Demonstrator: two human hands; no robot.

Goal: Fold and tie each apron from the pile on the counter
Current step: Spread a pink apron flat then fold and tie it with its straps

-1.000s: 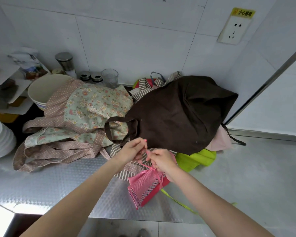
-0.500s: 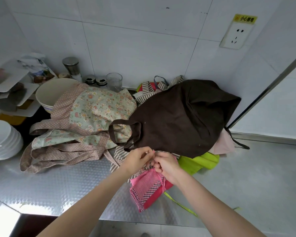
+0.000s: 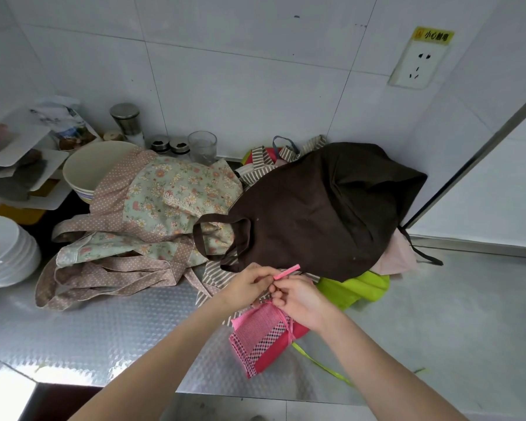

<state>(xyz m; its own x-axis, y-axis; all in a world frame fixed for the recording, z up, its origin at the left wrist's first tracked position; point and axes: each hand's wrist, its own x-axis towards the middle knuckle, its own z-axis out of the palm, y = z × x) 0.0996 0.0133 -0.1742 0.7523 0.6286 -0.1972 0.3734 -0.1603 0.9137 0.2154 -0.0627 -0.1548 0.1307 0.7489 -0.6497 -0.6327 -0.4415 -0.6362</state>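
Since a second ago the two hands have drawn closer together above the bundle, and a short end of pink tie strap (image 3: pixel 287 271) now juts out to the right from the left hand (image 3: pixel 249 285), which pinches it. The right hand (image 3: pixel 301 300) curls its fingers round the strap just beside, knuckles nearly touching the left. Below them the folded pink apron (image 3: pixel 264 337) lies on the embossed steel worktop (image 3: pixel 104 329), a flat woven oblong with a checked band, one thin strap wound across it. Behind sits the pile: one brown cotton apron (image 3: pixel 322 208) heaped on top, one floral apron (image 3: pixel 176 196) with dotted trim and lace to its left, one striped apron (image 3: pixel 255 165) under them, one lime-green apron (image 3: pixel 353 288) and one pale pink cloth (image 3: pixel 397 258) at the right. At the left stand stacked white bowls (image 3: pixel 3 250) and one large cream bowl (image 3: pixel 94 165); three metal-lidded jars and one glass tumbler (image 3: pixel 202 146) line the tiled wall.
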